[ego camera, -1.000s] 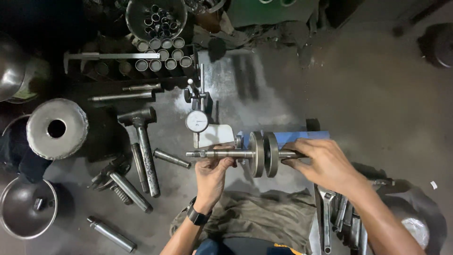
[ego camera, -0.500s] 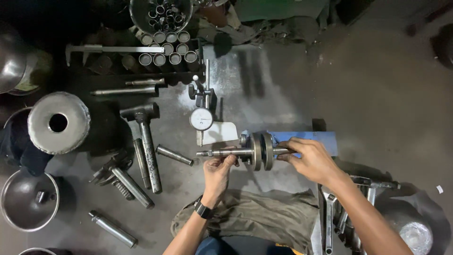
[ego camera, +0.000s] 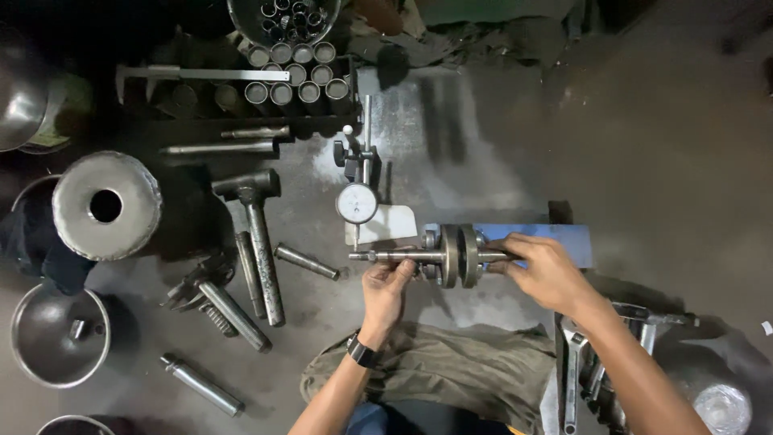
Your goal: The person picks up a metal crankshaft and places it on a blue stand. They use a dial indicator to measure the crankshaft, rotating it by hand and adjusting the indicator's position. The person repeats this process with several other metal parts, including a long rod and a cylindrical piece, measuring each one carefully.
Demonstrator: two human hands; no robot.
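A steel crankshaft (ego camera: 451,256) with two round webs lies level across a blue stand (ego camera: 555,240). My left hand (ego camera: 386,290) grips its left shaft from below, just right of the threaded tip. My right hand (ego camera: 543,270) is closed on the right shaft end. A dial gauge (ego camera: 357,203) on its upright post stands just behind, its plunger touching the left shaft.
A hammer (ego camera: 258,234), punches and rods (ego camera: 306,262) lie to the left. Metal sleeves in a rack (ego camera: 294,76) and a caliper (ego camera: 201,74) sit at the back. Round metal bowls (ego camera: 56,334) and a holed disc (ego camera: 105,205) are far left. Wrenches (ego camera: 573,370) lie right; a cloth (ego camera: 451,370) covers my lap.
The view has shifted slightly, so everything sits a little lower and to the right. Both hands keep hold of the crankshaft on the stand under the gauge.
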